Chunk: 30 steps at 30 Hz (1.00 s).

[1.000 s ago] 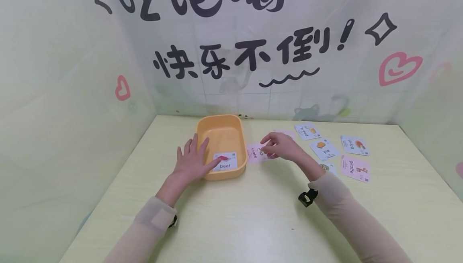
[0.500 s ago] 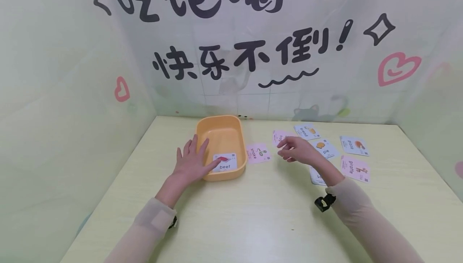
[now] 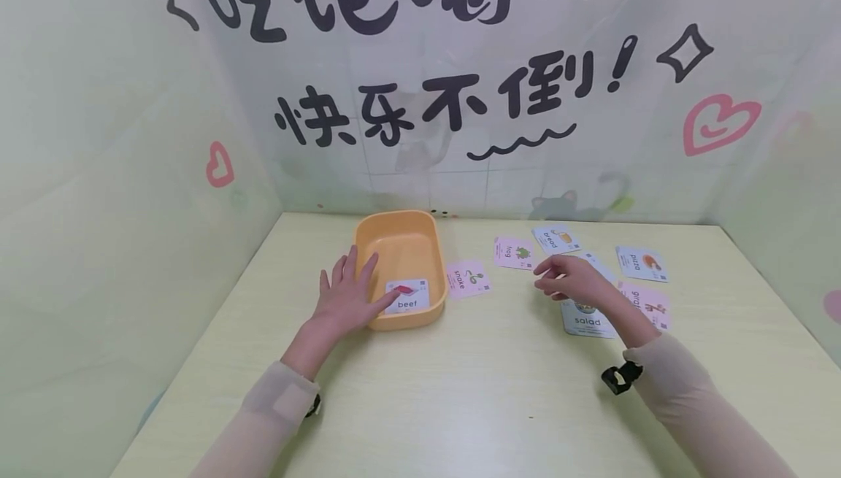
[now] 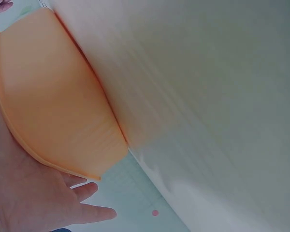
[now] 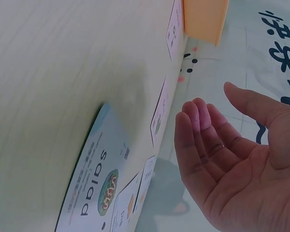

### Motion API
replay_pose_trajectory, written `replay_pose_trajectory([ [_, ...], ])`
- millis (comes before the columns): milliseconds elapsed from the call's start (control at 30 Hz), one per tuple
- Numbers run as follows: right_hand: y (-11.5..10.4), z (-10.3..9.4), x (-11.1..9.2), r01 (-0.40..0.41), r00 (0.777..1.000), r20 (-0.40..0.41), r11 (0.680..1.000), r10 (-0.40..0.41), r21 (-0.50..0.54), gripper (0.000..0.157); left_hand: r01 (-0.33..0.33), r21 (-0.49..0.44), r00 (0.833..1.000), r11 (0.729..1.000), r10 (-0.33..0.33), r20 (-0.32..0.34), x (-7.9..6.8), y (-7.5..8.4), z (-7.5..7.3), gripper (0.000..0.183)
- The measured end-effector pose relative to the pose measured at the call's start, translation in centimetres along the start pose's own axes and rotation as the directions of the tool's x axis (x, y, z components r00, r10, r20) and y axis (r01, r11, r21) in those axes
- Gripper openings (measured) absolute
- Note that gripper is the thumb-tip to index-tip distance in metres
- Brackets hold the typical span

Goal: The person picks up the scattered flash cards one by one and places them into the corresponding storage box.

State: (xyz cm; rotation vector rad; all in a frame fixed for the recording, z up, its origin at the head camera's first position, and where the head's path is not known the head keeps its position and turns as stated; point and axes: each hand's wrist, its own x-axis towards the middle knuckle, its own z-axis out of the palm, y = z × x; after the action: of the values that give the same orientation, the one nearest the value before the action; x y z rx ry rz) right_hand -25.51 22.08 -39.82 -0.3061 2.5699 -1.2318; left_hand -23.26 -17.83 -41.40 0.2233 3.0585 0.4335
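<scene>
My left hand [image 3: 344, 299] rests with spread fingers on the left rim of an orange plastic tray [image 3: 402, 244], its thumb reaching over the inside. In that tray lies a beef card [image 3: 406, 301]. My right hand [image 3: 573, 279] hovers over the cards on the right, fingers loosely bent and nothing between them, as the right wrist view also shows. Below it is the salad card [image 3: 588, 322], partly covered by the forearm. The pie card [image 5: 125, 205] is mostly hidden behind the hand in the head view. A frog card [image 3: 514, 252] lies just left of the hand.
Beside the tray's right wall lies a snake card [image 3: 468, 279]. Farther right are bread [image 3: 556, 239], pizza [image 3: 642, 264] and giraffe [image 3: 650, 304] cards, the last partly behind the right wrist. A printed backdrop [image 3: 420, 171] stands along the table's back edge.
My right hand has moved right, from above the snake card to above the salad and pie cards, uncovering the snake and frog cards. My left hand has stayed on the tray.
</scene>
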Motion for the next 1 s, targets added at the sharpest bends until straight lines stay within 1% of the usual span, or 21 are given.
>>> replay_pose_trajectory([
  [67,0.3,-0.3,-0.2,0.006,1.000,0.005,1.000,-0.006,-0.009,0.034,-0.001,-0.004,1.000,1.000,0.001,-0.003,0.0,0.0,0.0,0.092],
  [267,1.2,-1.0,-0.8,-0.013,1.000,-0.002,0.999,0.013,-0.042,0.035,-0.002,-0.002,1.000,1.000,0.002,-0.011,-0.1,-0.1,0.1,0.092],
  [500,2.0,-1.8,-1.5,0.001,1.000,-0.029,0.996,-0.003,-0.091,0.035,0.001,-0.002,1.000,1.000,-0.001,-0.012,-0.1,0.0,0.1,0.092],
  [700,2.6,-2.4,-2.0,0.000,0.999,-0.032,0.996,-0.003,-0.091,0.033,0.000,0.003,1.000,1.000,0.000,-0.009,-0.1,0.0,0.1,0.092],
  [867,3.2,-2.8,-2.4,-0.005,0.999,-0.040,0.997,0.002,-0.081,0.036,0.000,0.007,1.000,1.000,0.000,-0.008,-0.1,0.0,0.1,0.092],
  [1000,3.5,-3.1,-2.7,-0.019,0.999,-0.051,0.994,0.013,-0.108,0.037,0.001,0.007,1.000,1.000,-0.001,-0.006,-0.1,-0.1,0.1,0.092],
])
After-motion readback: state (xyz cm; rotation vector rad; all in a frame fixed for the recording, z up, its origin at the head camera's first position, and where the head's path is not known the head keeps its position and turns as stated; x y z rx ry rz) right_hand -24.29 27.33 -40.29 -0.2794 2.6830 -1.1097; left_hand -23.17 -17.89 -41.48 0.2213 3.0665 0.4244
